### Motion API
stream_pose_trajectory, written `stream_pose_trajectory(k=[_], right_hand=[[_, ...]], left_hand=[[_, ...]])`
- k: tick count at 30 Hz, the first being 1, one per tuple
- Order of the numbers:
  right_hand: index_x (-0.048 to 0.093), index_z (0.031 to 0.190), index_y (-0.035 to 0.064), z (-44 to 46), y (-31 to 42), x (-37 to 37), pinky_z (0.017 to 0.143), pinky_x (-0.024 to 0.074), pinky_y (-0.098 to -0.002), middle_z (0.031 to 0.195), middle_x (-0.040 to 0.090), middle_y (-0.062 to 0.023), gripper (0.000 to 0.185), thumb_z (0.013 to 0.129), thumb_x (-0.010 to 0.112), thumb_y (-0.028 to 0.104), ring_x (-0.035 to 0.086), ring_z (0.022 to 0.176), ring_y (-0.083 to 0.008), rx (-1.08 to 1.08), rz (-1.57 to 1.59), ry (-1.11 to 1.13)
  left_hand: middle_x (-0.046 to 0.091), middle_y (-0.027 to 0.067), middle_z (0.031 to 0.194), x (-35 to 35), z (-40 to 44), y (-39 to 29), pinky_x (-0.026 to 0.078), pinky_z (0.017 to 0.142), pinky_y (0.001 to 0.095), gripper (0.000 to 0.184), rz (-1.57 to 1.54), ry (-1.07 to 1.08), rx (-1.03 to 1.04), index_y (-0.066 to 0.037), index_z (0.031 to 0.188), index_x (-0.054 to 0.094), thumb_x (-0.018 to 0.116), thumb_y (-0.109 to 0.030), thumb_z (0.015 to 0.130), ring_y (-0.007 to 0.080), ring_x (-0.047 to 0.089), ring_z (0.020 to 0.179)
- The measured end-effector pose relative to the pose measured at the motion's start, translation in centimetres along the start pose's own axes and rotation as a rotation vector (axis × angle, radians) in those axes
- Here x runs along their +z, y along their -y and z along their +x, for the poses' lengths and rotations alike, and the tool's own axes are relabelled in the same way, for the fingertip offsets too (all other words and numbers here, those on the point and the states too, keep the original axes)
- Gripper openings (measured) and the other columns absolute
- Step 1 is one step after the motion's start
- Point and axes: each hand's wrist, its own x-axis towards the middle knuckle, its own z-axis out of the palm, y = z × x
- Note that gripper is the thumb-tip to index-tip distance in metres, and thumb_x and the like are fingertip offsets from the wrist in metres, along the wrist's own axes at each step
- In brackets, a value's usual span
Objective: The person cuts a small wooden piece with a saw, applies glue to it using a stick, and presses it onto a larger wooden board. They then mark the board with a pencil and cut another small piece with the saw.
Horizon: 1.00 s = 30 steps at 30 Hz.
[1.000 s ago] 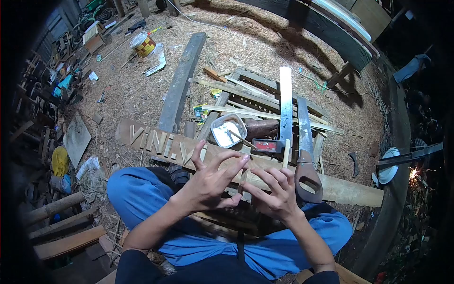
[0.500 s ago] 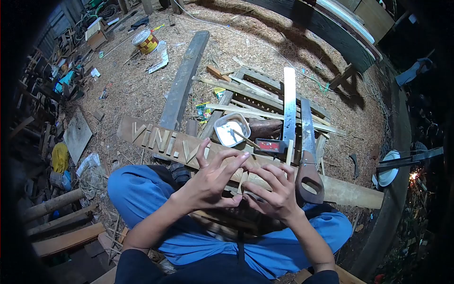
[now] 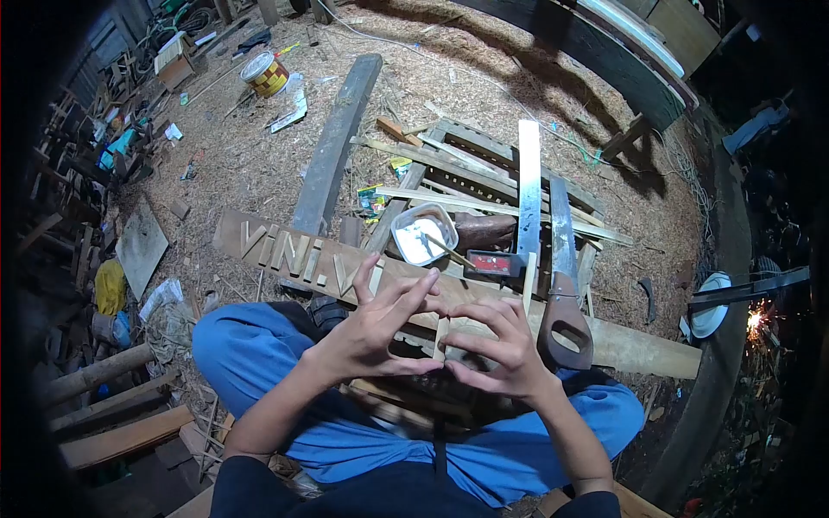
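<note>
Between my two hands a short, thin wooden strip (image 3: pixel 441 339) stands nearly on end. My left hand (image 3: pixel 373 321) has its thumb at the lower end and its fingertips at the upper end. From the other side, my right hand (image 3: pixel 499 347) meets the same strip with thumb and fingers. Below and beyond them lies a long wooden board (image 3: pixel 406 283), with small wooden strips (image 3: pixel 300 255) laid on it in letter shapes. A plastic tub of white paste (image 3: pixel 418 245) with a stick (image 3: pixel 447 250) in it stands just past the board.
Right of the tub lie a red-and-black box (image 3: pixel 492 264), a metal straightedge (image 3: pixel 528 186) and a handsaw (image 3: pixel 566 319). Slats form a wooden frame (image 3: pixel 484 164) behind. A thick plank (image 3: pixel 338 142) and a paint can (image 3: pixel 264 75) rest on the shavings. Sparks (image 3: pixel 756 321) show at far right.
Both hands have shifted slightly, and the fingers of my right hand have risen and straightened a little. The strip between them shows more clearly now.
</note>
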Motion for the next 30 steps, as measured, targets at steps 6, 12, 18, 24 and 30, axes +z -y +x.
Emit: stream_pose_trajectory(k=[6, 12, 18, 24, 30], right_hand=[[0.078, 0.114, 0.0167, 0.3, -0.2, 0.1, 0.103, 0.0406, -0.0433, 0.134, 0.067, -0.0057, 0.041, 0.076, 0.089, 0.027, 0.061, 0.121, -0.0286, 0.004, 0.127, -0.004], [0.078, 0.114, 0.0160, 0.4, 0.2, 0.2, 0.102, 0.0409, -0.0432, 0.132, 0.068, -0.0063, 0.041, 0.076, 0.089, 0.026, 0.062, 0.120, -0.0283, 0.025, 0.171, 0.000], [0.078, 0.113, 0.0159, 0.4, 0.2, 0.8, 0.102, 0.0410, -0.0427, 0.132, 0.068, -0.0064, 0.042, 0.074, 0.090, 0.025, 0.062, 0.121, -0.0284, 0.031, 0.167, -0.005], [0.074, 0.109, 0.0149, 0.8, 0.2, 2.0, 0.101, 0.0407, -0.0428, 0.126, 0.068, -0.0061, 0.045, 0.068, 0.091, 0.023, 0.061, 0.119, -0.0292, 0.067, 0.187, -0.054], [0.068, 0.108, 0.0124, 1.9, -0.2, 3.0, 0.101, 0.0403, -0.0439, 0.122, 0.068, -0.0066, 0.051, 0.065, 0.092, 0.023, 0.061, 0.117, -0.0307, 0.060, 0.237, -0.097]], left_hand=[[0.071, 0.0082, 0.131, -0.6, -0.1, 0.2, -0.001, 0.126, 0.0620, 0.124, -0.041, 0.000, 0.015, 0.008, 0.165, 0.018, 0.085, -0.056, 0.082, 0.0223, 0.059, 0.135], [0.073, 0.0066, 0.127, -0.7, -0.3, 0.3, 0.000, 0.126, 0.0623, 0.128, -0.094, 0.000, -0.005, 0.009, 0.165, 0.016, 0.087, -0.055, 0.079, 0.0217, 0.060, 0.134], [0.074, 0.0039, 0.124, -0.6, -0.6, 0.3, 0.001, 0.125, 0.0618, 0.128, -0.082, 0.003, -0.040, 0.009, 0.165, 0.017, 0.086, -0.057, 0.079, 0.0208, 0.058, 0.136], [0.073, 0.0030, 0.128, -0.7, -1.3, 0.4, 0.000, 0.125, 0.0617, 0.127, -0.072, -0.003, -0.060, 0.007, 0.164, 0.020, 0.088, -0.057, 0.078, 0.0214, 0.057, 0.135], [0.071, 0.0029, 0.131, -0.9, -1.9, 1.0, -0.004, 0.124, 0.0629, 0.126, 0.014, -0.035, -0.093, 0.004, 0.164, 0.026, 0.089, -0.059, 0.075, 0.0219, 0.054, 0.137]])
